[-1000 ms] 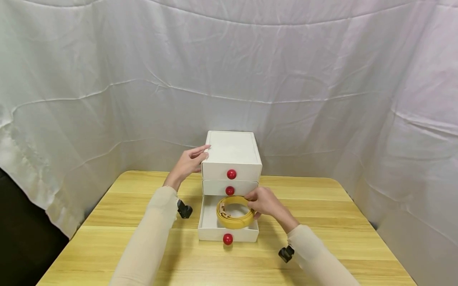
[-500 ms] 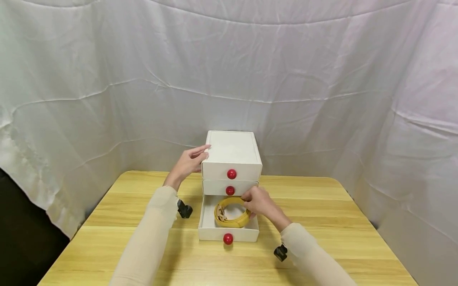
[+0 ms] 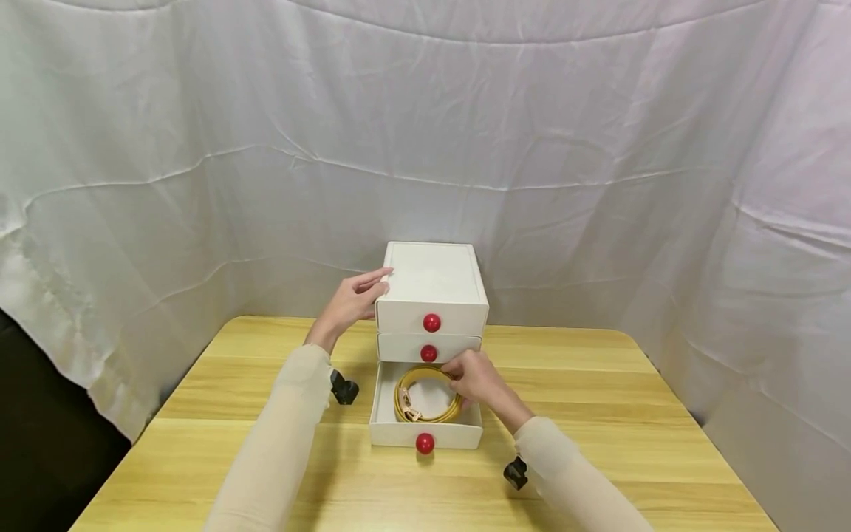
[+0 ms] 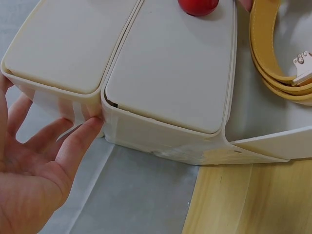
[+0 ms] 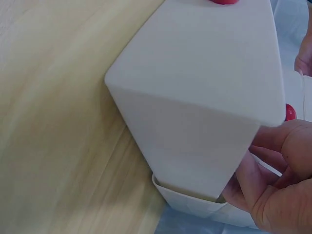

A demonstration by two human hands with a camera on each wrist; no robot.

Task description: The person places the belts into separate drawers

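On the wooden table [image 3: 585,384], a white three-drawer chest [image 3: 432,284] is being steadied by the left hand [image 3: 349,304], whose straight fingers are being pressed flat against the chest's left side near the top edge; nothing is being gripped by it. The bottom drawer [image 3: 382,428] is being kept pulled out toward the person, and a coiled yellow belt [image 3: 407,380] is lying inside it, its metal buckle [image 3: 408,408] resting at the near left of the coil. The right hand [image 3: 473,378] is being held over the drawer's far right part, its curled fingers being closed on the belt's far right edge. The two upper drawers are sitting pushed in, each marked by a red knob [image 3: 431,322]. A white cloth backdrop [image 3: 266,148] is hanging behind the table.
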